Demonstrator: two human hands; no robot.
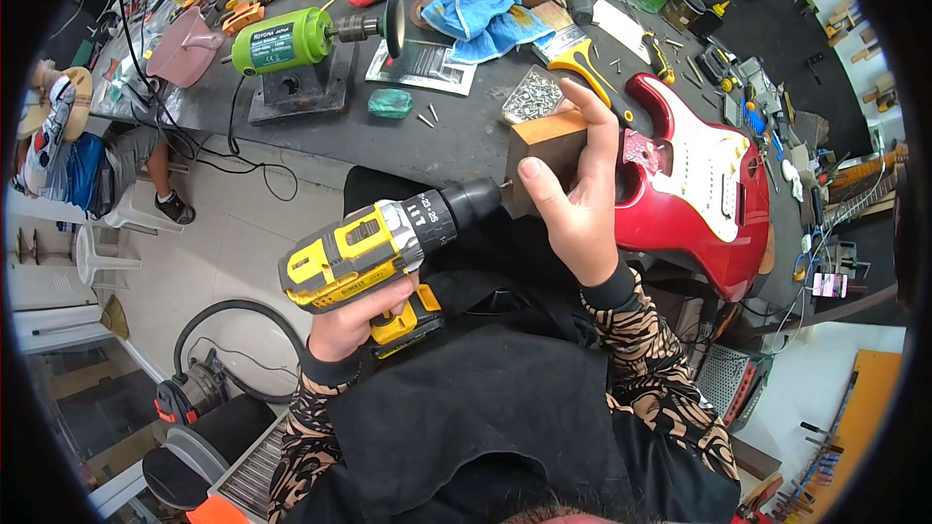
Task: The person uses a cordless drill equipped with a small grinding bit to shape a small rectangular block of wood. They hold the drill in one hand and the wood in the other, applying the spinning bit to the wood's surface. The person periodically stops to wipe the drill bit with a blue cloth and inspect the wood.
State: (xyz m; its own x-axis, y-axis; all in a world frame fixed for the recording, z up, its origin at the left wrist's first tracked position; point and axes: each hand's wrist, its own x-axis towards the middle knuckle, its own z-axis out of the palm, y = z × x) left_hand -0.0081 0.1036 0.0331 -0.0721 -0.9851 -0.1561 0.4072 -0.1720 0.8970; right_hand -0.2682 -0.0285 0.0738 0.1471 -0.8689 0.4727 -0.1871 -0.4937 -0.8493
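Observation:
My left hand (361, 318) is wrapped round the grip of a yellow and black cordless drill (364, 247), which points up to the right. Its thin bit (504, 183) meets the side of a wooden block (549, 128), dark brown with a lighter orange-brown edge; whether it has entered the wood I cannot tell. Thumb and fingers of my right hand (584, 199) grip that block above the bench's front edge. Just right of this hand lies a glossy red electric guitar body (636, 216) with a white pickguard (701, 167).
On the dark workbench (320, 141) stand a green bench grinder (282, 42), a box of screws (532, 97), a blue cloth (482, 19), a green translucent lump (390, 104) and a yellow-handled scraper (580, 58). Cables hang at the left. A vacuum hose (233, 307) curves across the floor.

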